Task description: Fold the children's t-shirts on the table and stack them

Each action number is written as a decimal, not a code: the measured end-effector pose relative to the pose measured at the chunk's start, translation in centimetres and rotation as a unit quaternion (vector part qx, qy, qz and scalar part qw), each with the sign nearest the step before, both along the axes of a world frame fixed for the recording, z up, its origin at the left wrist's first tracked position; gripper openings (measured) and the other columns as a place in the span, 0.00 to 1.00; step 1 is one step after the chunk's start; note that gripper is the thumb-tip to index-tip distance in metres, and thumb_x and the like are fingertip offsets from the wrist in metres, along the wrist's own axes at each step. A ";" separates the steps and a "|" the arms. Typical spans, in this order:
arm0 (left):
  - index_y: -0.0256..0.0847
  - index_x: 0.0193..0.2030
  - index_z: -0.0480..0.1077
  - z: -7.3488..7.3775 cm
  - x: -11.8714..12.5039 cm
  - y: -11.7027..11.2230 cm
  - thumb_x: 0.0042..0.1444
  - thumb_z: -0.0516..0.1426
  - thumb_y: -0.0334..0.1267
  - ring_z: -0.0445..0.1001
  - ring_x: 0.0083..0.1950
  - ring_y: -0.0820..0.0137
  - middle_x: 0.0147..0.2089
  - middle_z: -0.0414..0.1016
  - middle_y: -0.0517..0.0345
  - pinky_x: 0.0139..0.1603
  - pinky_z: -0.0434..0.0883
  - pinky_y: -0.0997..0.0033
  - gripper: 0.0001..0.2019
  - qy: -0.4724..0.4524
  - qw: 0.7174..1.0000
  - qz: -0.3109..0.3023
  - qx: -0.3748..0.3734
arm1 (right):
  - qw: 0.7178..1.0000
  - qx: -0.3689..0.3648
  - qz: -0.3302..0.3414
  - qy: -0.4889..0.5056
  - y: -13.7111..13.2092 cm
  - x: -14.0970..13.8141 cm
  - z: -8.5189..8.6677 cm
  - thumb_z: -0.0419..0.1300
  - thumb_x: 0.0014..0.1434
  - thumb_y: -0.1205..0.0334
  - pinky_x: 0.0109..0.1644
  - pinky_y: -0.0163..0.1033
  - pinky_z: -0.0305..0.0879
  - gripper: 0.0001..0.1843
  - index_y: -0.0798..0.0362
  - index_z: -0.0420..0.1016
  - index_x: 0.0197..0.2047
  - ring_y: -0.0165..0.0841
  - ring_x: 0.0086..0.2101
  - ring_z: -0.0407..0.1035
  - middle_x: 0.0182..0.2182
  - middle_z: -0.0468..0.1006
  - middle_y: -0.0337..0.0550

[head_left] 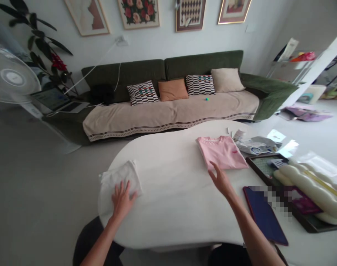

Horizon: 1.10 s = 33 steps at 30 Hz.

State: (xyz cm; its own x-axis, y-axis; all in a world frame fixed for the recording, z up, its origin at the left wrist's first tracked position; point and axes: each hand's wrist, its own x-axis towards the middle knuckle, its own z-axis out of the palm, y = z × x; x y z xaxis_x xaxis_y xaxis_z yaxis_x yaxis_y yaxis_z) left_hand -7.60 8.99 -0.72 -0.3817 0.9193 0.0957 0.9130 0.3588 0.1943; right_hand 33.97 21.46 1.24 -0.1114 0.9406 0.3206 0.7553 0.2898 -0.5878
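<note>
A folded white cloth lies at the left end of the white table. My left hand rests on its near part with the fingers spread. On the right half of the table is a neatly folded pink T-shirt, its neckline facing away from me. My right hand is at the shirt's near left edge, fingers stretched out and holding nothing. Whether its fingertips touch the fabric, I cannot tell.
A dark tray holding a cream puffy item sits at the right. Nearer me lies a dark blue tablet-like case. A crumpled plastic bag is behind the tray. Beyond the table stands a green sofa; a fan is at left.
</note>
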 end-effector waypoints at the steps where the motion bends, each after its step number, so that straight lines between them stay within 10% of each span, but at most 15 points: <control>1: 0.39 0.61 0.56 -0.4 -1.1 -1.3 0.56 0.49 0.46 0.40 0.65 0.44 0.64 0.48 0.42 0.54 0.53 0.39 0.27 0.022 1.000 0.020 -0.010 | 0.999 -0.004 0.027 0.031 -2.4 -1.6 -0.4 0.46 0.58 0.55 0.49 0.47 0.62 0.27 0.55 0.52 0.60 0.41 0.48 0.65 0.50 0.67 0.55; 7: 0.48 0.61 0.55 -0.6 4.4 -5.8 0.51 0.52 0.52 0.35 0.65 0.41 0.66 0.45 0.50 0.55 0.52 0.41 0.30 -0.008 0.995 -0.092 -0.025 | 0.973 -0.136 0.139 0.128 -14.5 -10.2 -2.3 0.47 0.57 0.59 0.46 0.44 0.66 0.27 0.47 0.49 0.60 0.34 0.42 0.70 0.51 0.66 0.50; 13: 0.52 0.60 0.57 2.1 10.5 -10.8 0.50 0.54 0.51 0.48 0.63 0.52 0.65 0.50 0.56 0.59 0.55 0.52 0.29 -0.169 0.917 -0.347 -0.105 | 0.987 -0.096 0.087 0.092 -16.7 -10.4 -2.7 0.49 0.54 0.63 0.47 0.43 0.64 0.23 0.52 0.58 0.54 0.35 0.42 0.68 0.46 0.69 0.49; 19: 0.36 0.59 0.57 2.2 9.6 -4.9 0.53 0.51 0.36 0.58 0.59 0.63 0.60 0.57 0.46 0.59 0.57 0.65 0.25 -0.193 0.934 -0.299 -0.036 | 0.988 -0.121 -0.091 0.009 -15.4 -8.9 -2.4 0.49 0.49 0.71 0.45 0.42 0.62 0.26 0.57 0.59 0.53 0.35 0.37 0.67 0.38 0.71 0.50; 24: 0.37 0.57 0.59 1.7 10.7 -0.1 0.49 0.54 0.31 0.64 0.52 0.66 0.50 0.66 0.49 0.54 0.61 0.68 0.26 -0.167 0.933 -0.313 -0.066 | 0.990 -0.131 -0.053 0.002 -14.7 -9.8 -0.3 0.47 0.45 0.75 0.40 0.36 0.60 0.22 0.55 0.65 0.45 0.31 0.32 0.65 0.31 0.70 0.43; 28: 0.42 0.49 0.67 3.3 10.5 -1.0 0.47 0.51 0.26 0.67 0.44 0.69 0.41 0.68 0.56 0.47 0.64 0.71 0.21 -0.177 0.896 -0.398 -0.087 | 0.989 -0.139 0.053 -0.006 -16.6 -8.9 2.3 0.49 0.43 0.75 0.34 0.30 0.57 0.17 0.52 0.68 0.36 0.27 0.28 0.63 0.28 0.68 0.37; 33: 0.42 0.40 0.71 8.6 8.0 -5.4 0.46 0.52 0.27 0.66 0.34 0.74 0.33 0.66 0.59 0.37 0.63 0.77 0.15 -0.209 0.830 -0.500 -0.133 | 0.972 -0.178 0.138 -0.067 -21.4 -5.2 6.5 0.51 0.49 0.70 0.34 0.33 0.58 0.07 0.52 0.66 0.32 0.29 0.28 0.64 0.28 0.68 0.38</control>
